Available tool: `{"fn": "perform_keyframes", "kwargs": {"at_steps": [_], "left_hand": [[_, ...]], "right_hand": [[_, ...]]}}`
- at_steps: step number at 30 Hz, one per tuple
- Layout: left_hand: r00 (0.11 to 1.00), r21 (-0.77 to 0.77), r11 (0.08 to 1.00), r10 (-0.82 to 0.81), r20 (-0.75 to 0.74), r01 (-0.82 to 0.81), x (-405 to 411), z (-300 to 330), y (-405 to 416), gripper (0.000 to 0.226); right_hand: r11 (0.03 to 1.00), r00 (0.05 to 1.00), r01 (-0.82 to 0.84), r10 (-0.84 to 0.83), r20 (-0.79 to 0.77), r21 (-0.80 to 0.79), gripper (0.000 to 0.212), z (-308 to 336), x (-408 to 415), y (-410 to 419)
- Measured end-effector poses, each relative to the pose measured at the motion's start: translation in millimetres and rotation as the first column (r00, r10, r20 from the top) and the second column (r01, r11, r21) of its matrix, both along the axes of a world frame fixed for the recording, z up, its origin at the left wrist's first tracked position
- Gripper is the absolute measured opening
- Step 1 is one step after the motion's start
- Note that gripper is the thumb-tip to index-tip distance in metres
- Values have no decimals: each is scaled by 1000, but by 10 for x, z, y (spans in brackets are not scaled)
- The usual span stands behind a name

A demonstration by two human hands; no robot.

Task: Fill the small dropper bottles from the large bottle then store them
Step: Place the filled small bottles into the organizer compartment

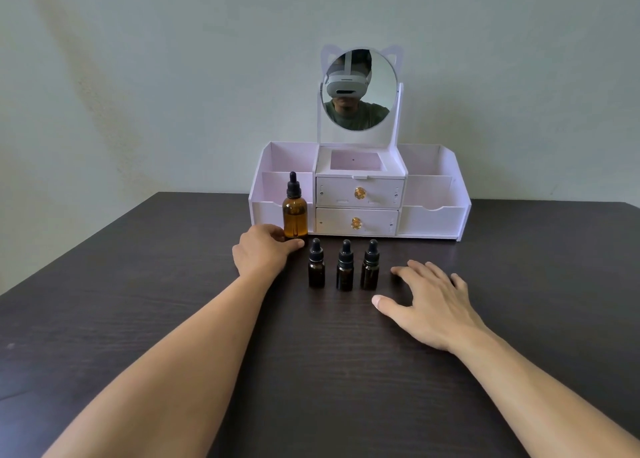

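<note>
Hands on the dark wood-grain counter [346,371], both forearms extended forward. Left hand [263,249] sits at the base of the large amber bottle [295,215], thumb and fingertips curled against its lower edge; the grasp looks light and low, and how far the fingers wrap behind the glass cannot be told. The bottle stands upright with its black dropper cap on, just beyond the left hand and directly in front of the organiser's left compartment.

Right hand [433,305] lies released, palm down, fingers spread and relaxed on the counter, holding nothing.

Between the two hands stand three small dark dropper bottles in a row, all upright and capped: the left small bottle [316,265] just beside the left hand, the middle small bottle [345,267] next to it, and the right small bottle [370,265] near the right hand's fingertips but apart from them. The three do not touch one another.

Beyond the hands, a pale pink organiser [433,218] sits at the far side of the counter against the wall. Its two central drawers [358,208] are closed, each with a gold knob. An oval mirror [360,90] with cat-ear trim stands on top.
</note>
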State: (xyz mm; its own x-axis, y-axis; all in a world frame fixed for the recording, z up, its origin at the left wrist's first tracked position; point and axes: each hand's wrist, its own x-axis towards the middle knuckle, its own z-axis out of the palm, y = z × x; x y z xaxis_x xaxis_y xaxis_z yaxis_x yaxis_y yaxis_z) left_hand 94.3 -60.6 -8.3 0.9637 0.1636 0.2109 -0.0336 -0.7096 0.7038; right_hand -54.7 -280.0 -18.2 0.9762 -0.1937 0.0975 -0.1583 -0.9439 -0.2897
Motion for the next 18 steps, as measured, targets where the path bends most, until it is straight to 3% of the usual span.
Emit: {"fn": "perform_keyframes", "kwargs": {"at_steps": [5, 7, 10, 13, 18], "left_hand": [[995, 7, 995, -98, -21, 98, -35, -57, 14, 51], [989, 58, 987, -148, -29, 149, -99, -75, 57, 50], [977, 304, 929, -204, -56, 211, -270, -116, 119, 46], [960, 503, 819, -254, -115, 277, -453, -164, 132, 57], [954, 540, 787, -262, -147, 299, -513, -165, 161, 65]], "right_hand": [[998, 999, -7, 3, 52, 68, 71, 33, -14, -21], [971, 989, -47, 12, 149, 236, 64, 62, -35, -33], [863, 954, -136, -18, 299, 487, 57, 108, -32, 22], [822, 940, -201, 8, 341, 534, 59, 191, 24, 80], [830, 940, -272, 121, 319, 487, 59, 269, 97, 160]]}}
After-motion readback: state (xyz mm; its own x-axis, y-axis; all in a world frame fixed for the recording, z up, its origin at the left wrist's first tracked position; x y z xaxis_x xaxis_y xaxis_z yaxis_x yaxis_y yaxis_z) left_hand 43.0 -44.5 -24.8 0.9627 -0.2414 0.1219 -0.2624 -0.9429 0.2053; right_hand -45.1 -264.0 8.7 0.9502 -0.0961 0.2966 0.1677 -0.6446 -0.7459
